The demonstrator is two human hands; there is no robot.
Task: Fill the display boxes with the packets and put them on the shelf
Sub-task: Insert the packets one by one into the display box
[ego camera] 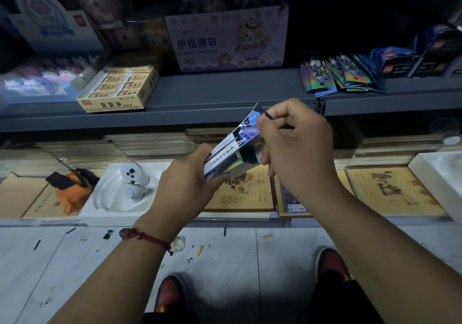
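Head view, centre of the frame: left hand (185, 173) curled round the lower end of a slim stack of shiny packets (232, 148), thumb on top, fingers underneath. Just above it, right hand (297, 146), thumb and forefinger pinching the upper edge of the front packet, other fingers curled in. Stack held tilted in the air in front of the grey shelf (225, 91), touching nothing but the two hands.

Upper right of the frame: a loose heap of like packets (342, 73) lying on the shelf, not boxed. Right of the heap, at the far edge, what look like dark blue display boxes (425, 58) on the same shelf; too dim to tell how full.

Upper centre: a pale finger bandage box (225, 41); lower left of it, a yellow carton (117, 88) of small bars.

Judged from this: somewhere early to midway. Packets gathered in hand and heaped on the shelf, none visibly slotted into a box. Probably left to do: squaring the stack, loading the boxes, setting them in place on the shelf.
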